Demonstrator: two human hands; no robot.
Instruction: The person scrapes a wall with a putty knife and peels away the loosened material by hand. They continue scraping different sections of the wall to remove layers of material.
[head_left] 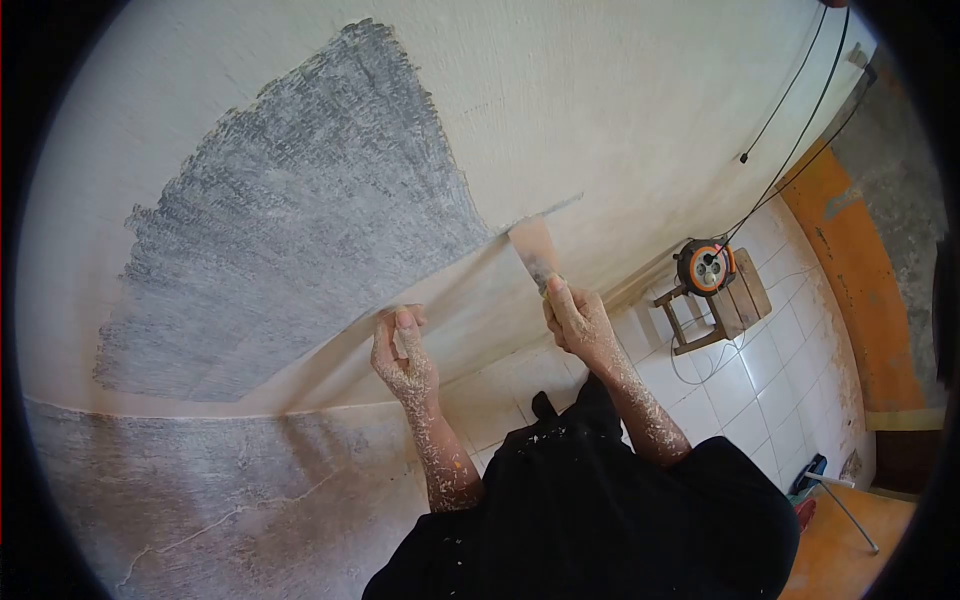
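Pinching the loose edge of wallpaper (470,300), left hand (402,355) curls shut; right hand (578,322) grips a scraper (535,250) at the seam, bare wall (300,220) open above.

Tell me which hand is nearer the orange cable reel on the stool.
Right. The right hand, holding the scraper, is left of the cable reel in the picture; the left hand, gripping the loosened paper, is farther left.

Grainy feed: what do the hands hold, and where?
The right hand holds a scraper by its handle; the left hand, wallpaper by its loose edge.
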